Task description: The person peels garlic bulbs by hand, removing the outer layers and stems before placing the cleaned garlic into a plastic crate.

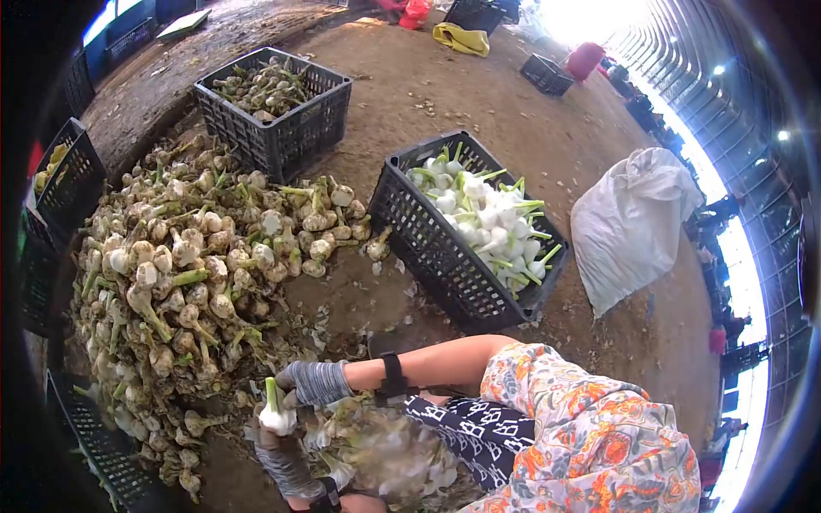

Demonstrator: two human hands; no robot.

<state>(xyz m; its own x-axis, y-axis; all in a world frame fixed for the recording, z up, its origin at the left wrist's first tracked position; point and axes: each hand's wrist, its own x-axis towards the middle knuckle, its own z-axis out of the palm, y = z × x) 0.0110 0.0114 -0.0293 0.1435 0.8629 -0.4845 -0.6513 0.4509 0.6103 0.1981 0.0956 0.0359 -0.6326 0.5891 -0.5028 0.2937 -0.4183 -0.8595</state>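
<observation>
A clean white garlic bulb with a short green stem is held in my gloved left hand, its fingers wrapped around the lower side. My gloved right hand is closed with its fingertips against the bulb and stem; part of its grip is hidden. Both hands wear grey gloves, and dark bands circle the wrists. Just beyond my hands rises a large heap of unpeeled garlic with dirty outer skins and cut stems. Loose garlic skins lie below my arms, near my patterned trousers.
A black crate of peeled white garlic stands tilted beside my right arm. Another black crate holds unpeeled garlic behind the heap. A white sack lies on the dirt floor. More black crates line the left edge.
</observation>
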